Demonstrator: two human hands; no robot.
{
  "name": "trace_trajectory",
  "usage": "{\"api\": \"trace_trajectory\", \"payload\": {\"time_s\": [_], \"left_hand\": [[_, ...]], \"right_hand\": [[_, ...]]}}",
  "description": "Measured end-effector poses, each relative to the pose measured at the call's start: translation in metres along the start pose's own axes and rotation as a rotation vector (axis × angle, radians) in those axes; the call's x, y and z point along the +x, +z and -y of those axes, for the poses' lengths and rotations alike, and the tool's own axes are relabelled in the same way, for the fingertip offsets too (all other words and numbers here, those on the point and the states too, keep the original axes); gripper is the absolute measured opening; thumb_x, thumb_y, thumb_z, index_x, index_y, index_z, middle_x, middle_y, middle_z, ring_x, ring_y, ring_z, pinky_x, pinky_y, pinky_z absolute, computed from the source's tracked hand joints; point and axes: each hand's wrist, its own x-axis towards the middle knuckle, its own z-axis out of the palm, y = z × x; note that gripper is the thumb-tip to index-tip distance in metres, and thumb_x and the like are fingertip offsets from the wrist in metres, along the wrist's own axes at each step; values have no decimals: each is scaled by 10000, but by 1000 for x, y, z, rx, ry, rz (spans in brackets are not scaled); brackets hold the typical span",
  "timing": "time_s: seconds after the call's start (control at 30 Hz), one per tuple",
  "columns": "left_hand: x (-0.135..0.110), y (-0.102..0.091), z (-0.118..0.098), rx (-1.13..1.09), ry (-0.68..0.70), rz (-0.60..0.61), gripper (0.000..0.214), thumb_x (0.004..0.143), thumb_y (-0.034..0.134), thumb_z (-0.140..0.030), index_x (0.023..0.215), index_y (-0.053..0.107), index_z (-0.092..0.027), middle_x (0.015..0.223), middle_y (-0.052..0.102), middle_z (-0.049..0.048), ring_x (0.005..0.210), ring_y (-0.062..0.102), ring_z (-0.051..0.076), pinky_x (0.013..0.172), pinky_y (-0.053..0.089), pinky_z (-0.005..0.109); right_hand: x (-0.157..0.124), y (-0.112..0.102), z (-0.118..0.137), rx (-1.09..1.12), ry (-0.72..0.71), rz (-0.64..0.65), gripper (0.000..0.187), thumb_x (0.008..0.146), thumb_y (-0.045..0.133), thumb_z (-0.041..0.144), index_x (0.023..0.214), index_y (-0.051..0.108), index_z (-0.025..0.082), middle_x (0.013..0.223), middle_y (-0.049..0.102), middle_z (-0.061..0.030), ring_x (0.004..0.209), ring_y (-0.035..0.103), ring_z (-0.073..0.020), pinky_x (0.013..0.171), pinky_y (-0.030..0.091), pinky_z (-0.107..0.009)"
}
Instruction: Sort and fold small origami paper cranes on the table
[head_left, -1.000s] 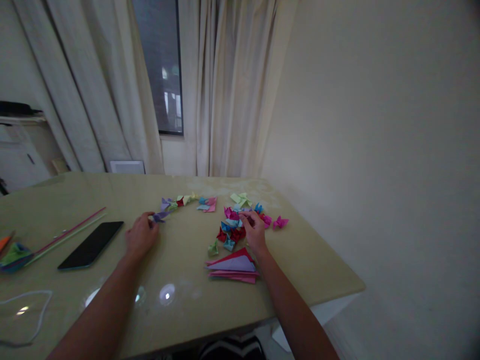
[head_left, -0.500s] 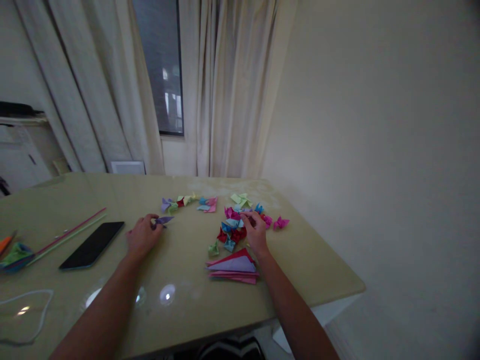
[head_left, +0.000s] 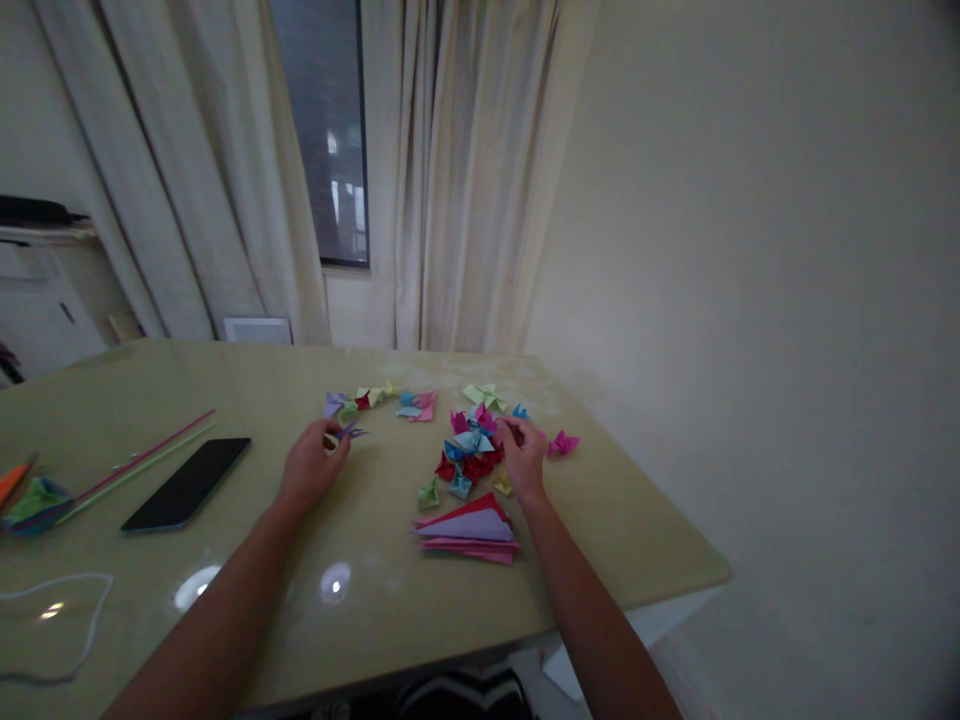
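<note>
My left hand [head_left: 313, 466] is closed in a pinch on a purple origami piece [head_left: 352, 431] with thin pointed tips, held above the table. At the right side of a heap of small folded papers, my right hand [head_left: 524, 458] has its fingers pinched together. Whatever those fingertips hold, if anything, is hidden. Around them lie a magenta origami piece [head_left: 484, 417], a light blue one [head_left: 474, 440] and dark red ones [head_left: 480, 466]. A separate magenta piece [head_left: 563, 444] sits to the right of this hand.
Folded paper sheets [head_left: 466, 530] are stacked in front of the heap. A row of origami pieces [head_left: 377, 397] and a pink-and-blue one [head_left: 417, 406] lie farther back. Left are a black phone [head_left: 187, 485], thin sticks [head_left: 142, 463] and a white cable [head_left: 94, 625].
My left hand has moved right and slightly back with the purple origami piece, which has turned. My right hand has shifted a little right over the heap, uncovering a yellow piece.
</note>
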Motion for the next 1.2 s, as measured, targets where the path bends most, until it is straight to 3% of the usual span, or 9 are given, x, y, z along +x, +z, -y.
{"api": "trace_trajectory", "payload": {"time_s": [0.17,0.3,0.43,0.53,0.73,0.87,1.03,1.1,1.2], "left_hand": [[-3,3,-10,-64,151,-67,298,878,536,-410,1055,659,-204,1021,703,88,869,702,229,865,564,368],[-3,2,-15,-124,176,-121,303,878,572,-429,1010,707,-193,1037,720,102,907,723,241,895,579,387],[-6,7,-30,-392,62,-38,398,839,675,-530,1020,742,-182,979,796,98,863,757,249,830,616,388],[-12,15,-48,-630,-56,79,515,788,759,-619,1039,762,-169,981,829,109,871,782,268,818,638,400],[-25,24,-76,-892,-126,227,572,711,864,-633,1018,774,-159,1050,833,138,954,794,289,907,641,426],[-35,27,-88,-911,-80,331,506,731,863,-605,976,767,-174,1010,835,118,914,795,276,862,654,417],[-42,33,-92,-793,40,471,459,800,798,-600,1006,762,-192,995,826,98,895,786,263,848,646,412],[-39,34,-84,-681,58,416,446,872,708,-601,1063,755,-201,1021,812,95,896,773,251,826,636,397],[-29,33,-63,-367,82,186,391,941,574,-515,1100,743,-200,1067,768,110,937,734,259,864,613,426]], "right_hand": [[-10,6,5,-53,-37,268,252,925,698,429,957,796,200,864,780,-49,745,694,-207,716,552,-309],[-19,11,7,-97,-97,455,191,946,697,379,978,804,223,880,791,-39,761,712,-206,732,553,-309],[-28,19,9,-196,-174,635,152,980,685,319,1003,813,240,962,816,-47,872,749,-217,816,559,-322],[-31,22,10,-278,-215,686,149,986,681,256,1047,815,235,1027,823,-62,940,762,-232,870,552,-337],[-32,23,15,-287,-211,637,140,983,688,240,1061,800,207,1016,806,-74,940,746,-223,884,539,-332],[-36,28,21,-167,-167,603,274,978,711,343,1223,747,225,1012,762,-56,816,698,-189,753,532,-296],[-38,32,22,-125,-199,558,147,965,691,335,969,786,223,864,748,-33,771,673,-190,745,518,-296],[-31,27,19,-137,-168,454,160,941,695,350,929,783,218,822,750,-28,728,667,-189,718,520,-292],[-10,15,10,-138,-87,179,254,925,666,417,928,784,192,795,759,-45,680,663,-199,666,523,-298]]}}
